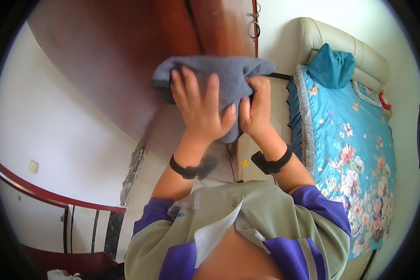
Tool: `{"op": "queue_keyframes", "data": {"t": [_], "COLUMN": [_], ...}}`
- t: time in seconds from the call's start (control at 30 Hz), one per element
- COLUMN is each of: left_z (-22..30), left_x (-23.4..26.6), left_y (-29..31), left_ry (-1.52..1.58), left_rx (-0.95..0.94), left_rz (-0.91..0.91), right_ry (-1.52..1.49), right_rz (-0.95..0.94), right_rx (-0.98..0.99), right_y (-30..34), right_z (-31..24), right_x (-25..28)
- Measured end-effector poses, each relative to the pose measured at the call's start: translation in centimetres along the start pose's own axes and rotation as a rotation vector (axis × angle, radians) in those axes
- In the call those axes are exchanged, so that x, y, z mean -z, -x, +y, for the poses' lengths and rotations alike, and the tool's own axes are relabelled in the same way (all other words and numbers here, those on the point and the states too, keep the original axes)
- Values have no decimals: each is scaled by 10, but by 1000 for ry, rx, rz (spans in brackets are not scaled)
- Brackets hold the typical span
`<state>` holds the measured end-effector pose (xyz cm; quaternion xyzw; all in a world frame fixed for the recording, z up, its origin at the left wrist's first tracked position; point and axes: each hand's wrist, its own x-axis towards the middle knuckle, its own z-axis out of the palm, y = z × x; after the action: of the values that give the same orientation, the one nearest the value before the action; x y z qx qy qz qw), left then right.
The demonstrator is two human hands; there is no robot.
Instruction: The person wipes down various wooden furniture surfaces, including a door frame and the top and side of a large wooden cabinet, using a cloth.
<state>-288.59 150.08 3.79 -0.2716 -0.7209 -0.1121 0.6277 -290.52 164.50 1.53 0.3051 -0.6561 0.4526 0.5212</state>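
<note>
A grey-blue cloth [228, 88] is in front of the person, in the upper middle of the view, before a large reddish-brown wooden panel [172, 28]. The left hand [201, 119] lies on the cloth with the fingers straight and spread apart, so it presses flat and does not close around it. The right hand [258, 109] is just beside it, at the right part of the cloth; its fingers are bent and it grips the fabric, with the thumb on the near side. The panel is blurred, and I cannot tell whether the cloth touches its surface. Each wrist carries a black band, the left one [185, 171] and the right one [281, 162]. To the right, well apart from the hands, stands a bed with a blue flowered cover [331, 140] and a beige padded headboard [345, 32]; a teal bag [331, 67] rests on the bed near this headboard. Below the hands, a small yellow thing [245, 163] is visible, too small to identify. On the left, a white wall carries a square plate [33, 166].
</note>
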Motion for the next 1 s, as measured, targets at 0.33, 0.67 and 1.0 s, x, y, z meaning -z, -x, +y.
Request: {"op": "queue_keyframes", "data": {"t": [0.33, 0.67, 1.0], "left_z": [57, 60, 76], "left_x": [-8, 17, -76], "left_y": [89, -59, 18], "left_ry": [-331, -746, -868], "left_rx": [18, -89, -123], "left_rz": [-193, -585, -882], "right_ry": [-4, -537, -371], "right_rz": [-444, -211, -146], "right_rx": [-494, -263, -320], "right_y": [61, -94, -21], "right_z": [57, 42, 162], "right_x": [7, -25, -65]}}
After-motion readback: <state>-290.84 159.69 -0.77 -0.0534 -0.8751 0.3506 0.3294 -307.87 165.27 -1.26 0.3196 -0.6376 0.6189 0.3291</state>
